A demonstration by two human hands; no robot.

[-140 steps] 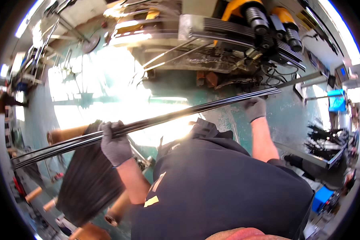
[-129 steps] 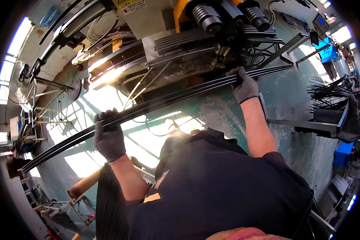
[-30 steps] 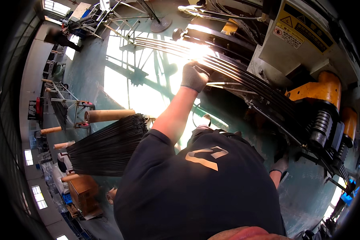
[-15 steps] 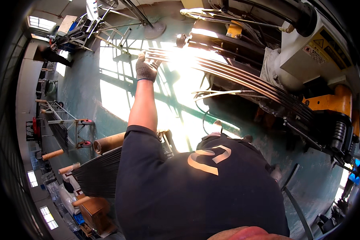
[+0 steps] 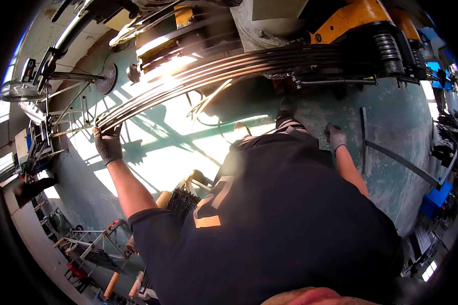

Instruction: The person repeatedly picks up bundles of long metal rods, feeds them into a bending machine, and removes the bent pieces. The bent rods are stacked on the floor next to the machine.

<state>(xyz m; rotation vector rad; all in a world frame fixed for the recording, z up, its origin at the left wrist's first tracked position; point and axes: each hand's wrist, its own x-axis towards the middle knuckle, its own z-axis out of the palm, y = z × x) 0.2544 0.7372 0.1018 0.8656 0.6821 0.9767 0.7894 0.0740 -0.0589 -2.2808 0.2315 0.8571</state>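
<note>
A bundle of long, thin metal rods (image 5: pixel 229 65) runs from the machine on the right to my left hand (image 5: pixel 108 145). That hand wears a dark knit glove and is closed around the rods' left ends at arm's length. My right hand (image 5: pixel 337 137), in a grey glove, hangs low beside my body over the floor. Its fingers look loosely apart, and nothing shows in them. The rods' right ends disappear among the dark parts of the machine, near a coil spring (image 5: pixel 387 47).
The machine has a yellow-orange bracket (image 5: pixel 348 21) and a pale housing. A round stand base (image 5: pixel 107 78) and a fan (image 5: pixel 25 90) are at the far left. Wheeled racks (image 5: pixel 94 244) stand lower left. A dark metal frame (image 5: pixel 402 160) lies right, near a blue bin (image 5: pixel 437 197).
The view has turned to the right, so the machine and rods sit further left in the picture. My left hand still holds the rods; my right hand has come into clearer view.
</note>
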